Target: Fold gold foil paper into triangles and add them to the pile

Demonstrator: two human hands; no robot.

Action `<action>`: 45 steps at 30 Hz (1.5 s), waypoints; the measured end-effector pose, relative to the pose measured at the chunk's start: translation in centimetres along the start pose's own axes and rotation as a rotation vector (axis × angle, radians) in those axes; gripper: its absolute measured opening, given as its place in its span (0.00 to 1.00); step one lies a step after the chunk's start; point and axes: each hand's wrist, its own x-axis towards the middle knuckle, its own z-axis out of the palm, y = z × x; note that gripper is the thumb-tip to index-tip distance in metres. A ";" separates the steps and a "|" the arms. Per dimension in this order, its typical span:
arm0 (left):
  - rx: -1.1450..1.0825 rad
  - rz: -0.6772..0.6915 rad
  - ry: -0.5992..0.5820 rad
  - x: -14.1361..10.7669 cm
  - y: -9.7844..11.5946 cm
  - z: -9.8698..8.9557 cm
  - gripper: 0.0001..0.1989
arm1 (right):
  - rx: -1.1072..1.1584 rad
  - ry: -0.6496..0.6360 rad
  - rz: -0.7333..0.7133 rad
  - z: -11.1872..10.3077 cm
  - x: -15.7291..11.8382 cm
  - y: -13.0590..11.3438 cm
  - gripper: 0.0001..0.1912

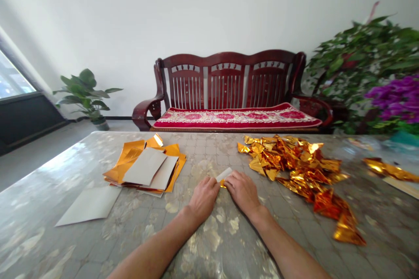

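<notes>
- I see two hands (203,198) at my controls, both on one folded slip (224,175)
- One heap of crumpled gold foil (294,161), too many pieces for me to count
- One stack of orange-gold foil sheets (173,154)
- Two grey cards (145,166) on that stack
- One loose grey card (88,205)
- One gold foil strip (389,170)
- One table (59,192)
- One wooden bench (229,69)
- One red cushion (235,118)
- One potted plant (83,91)
- One leafy plant (360,61)

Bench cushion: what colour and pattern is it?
The bench cushion is red-edged cream with pink flowers; head view.

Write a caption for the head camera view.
Left hand and right hand pinch a small gold-backed paper on a table, beside a heap of folded gold foil.
</notes>
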 end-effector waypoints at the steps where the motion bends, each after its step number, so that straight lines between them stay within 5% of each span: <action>1: 0.019 0.017 -0.006 -0.1 0.1 -0.2 0.11 | -0.006 -0.001 -0.011 -0.1 -0.1 0.0 0.11; 12: -0.125 0.095 0.055 0.1 0.5 -0.1 0.12 | 0.123 0.018 -0.045 -0.6 -0.9 0.1 0.10; 22: -0.235 0.017 0.012 1.2 0.8 0.5 0.08 | 0.242 0.005 0.069 -0.1 0.0 1.5 0.14; 28: -0.199 0.019 0.070 0.9 1.7 0.8 0.06 | 0.224 0.038 0.116 0.4 0.3 1.8 0.12; 35: -0.103 0.158 0.075 1.3 1.2 0.7 0.19 | 0.204 0.062 0.158 0.6 0.4 1.8 0.09; 45: -0.032 0.122 0.048 1.2 1.9 1.1 0.19 | -0.053 0.015 0.282 -0.4 0.7 1.2 0.04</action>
